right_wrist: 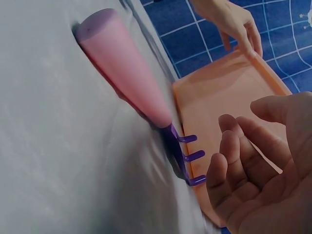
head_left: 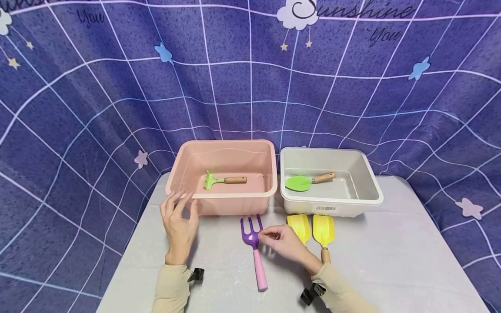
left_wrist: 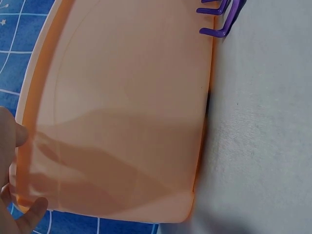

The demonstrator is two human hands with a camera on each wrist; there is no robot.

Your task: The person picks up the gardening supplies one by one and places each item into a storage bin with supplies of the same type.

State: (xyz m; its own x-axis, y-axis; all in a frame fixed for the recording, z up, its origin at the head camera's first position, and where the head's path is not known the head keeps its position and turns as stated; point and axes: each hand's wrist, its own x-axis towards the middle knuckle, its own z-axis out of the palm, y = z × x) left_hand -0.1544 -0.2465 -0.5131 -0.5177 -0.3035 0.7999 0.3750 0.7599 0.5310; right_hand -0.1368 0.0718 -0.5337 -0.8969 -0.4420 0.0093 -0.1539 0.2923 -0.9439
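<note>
A purple hand fork (head_left: 250, 237) with a pink handle (right_wrist: 122, 63) lies on the table, tines up, its tips close to the front wall of the pink bin (head_left: 235, 205). Beside the fork head is my right hand (head_left: 285, 243); its fingers are loosely bent, with nothing between them and the thumb in the right wrist view. My left hand (head_left: 180, 226) rests at the bin's front left corner, fingertips on the rim (left_wrist: 24, 107). Inside that bin lies a small green rake (head_left: 219, 179) with a wooden handle.
To the right stands a white bin (head_left: 332, 201) holding a green trowel (head_left: 299, 183). Two yellow shovels, one left (head_left: 299, 227) and one right (head_left: 324, 229), lie before it, partly behind my right hand and forearm. A blue patterned curtain (head_left: 250, 87) hangs behind the table.
</note>
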